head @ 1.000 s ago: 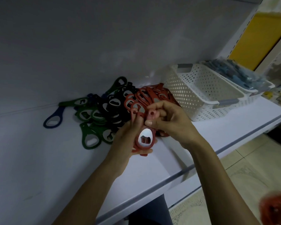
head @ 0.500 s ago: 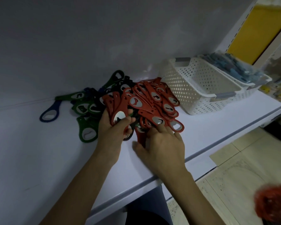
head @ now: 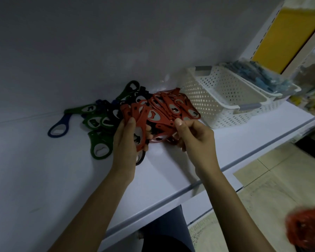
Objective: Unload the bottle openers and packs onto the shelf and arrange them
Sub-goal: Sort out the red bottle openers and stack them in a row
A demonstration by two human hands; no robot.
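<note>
Several red bottle openers point(head: 168, 108) lie in a heap on the white shelf point(head: 62, 179), with green openers point(head: 98, 150), black ones and a blue opener point(head: 59, 127) to their left. My left hand point(head: 125, 142) grips a small stack of red openers upright, thumb on top. My right hand point(head: 195, 140) pinches one red opener between thumb and fingers, lifted just off the heap's front edge.
A white perforated basket point(head: 218, 99) stands right of the heap, nested with a second one holding blue packs point(head: 258, 75). The shelf's front edge point(head: 207, 182) runs diagonally below my wrists. A blurred red thing point(head: 307, 228) sits at the bottom right over the tiled floor.
My right hand has risen from pressing flat on the heap and now pinches one red opener. My left hand has kept its stack and shifted slightly toward me.
</note>
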